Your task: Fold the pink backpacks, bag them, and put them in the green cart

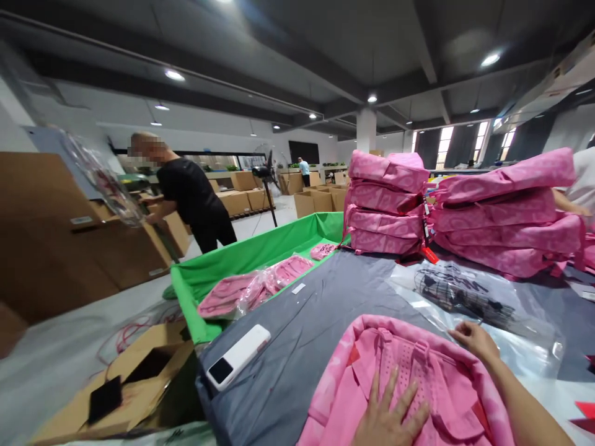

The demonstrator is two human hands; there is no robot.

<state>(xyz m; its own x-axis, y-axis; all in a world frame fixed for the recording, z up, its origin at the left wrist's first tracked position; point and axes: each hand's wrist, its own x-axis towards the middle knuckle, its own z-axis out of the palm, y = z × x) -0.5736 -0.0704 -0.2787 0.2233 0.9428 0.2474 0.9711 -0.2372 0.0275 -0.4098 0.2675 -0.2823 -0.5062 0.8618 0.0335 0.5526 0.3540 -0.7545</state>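
A dark ceiling [297,56] crossed by heavy beams [421,37] stretches over a large hall, with round lamps [174,75] glowing beneath it. A white pillar [367,127] rises mid-distance. The far wall [223,139] is pale and carries a black panel [304,152]; tall, narrow windows [445,147] shine brightly at right between dark stretches. Dark grey cloth covers the near worktop [344,282]. The floor [51,371] is smooth and light grey, and a black stand fan [264,171] stands before brown cartons [246,201].

A pink patterned backpack [434,378] lies strap-side up on grey cloth [297,334].
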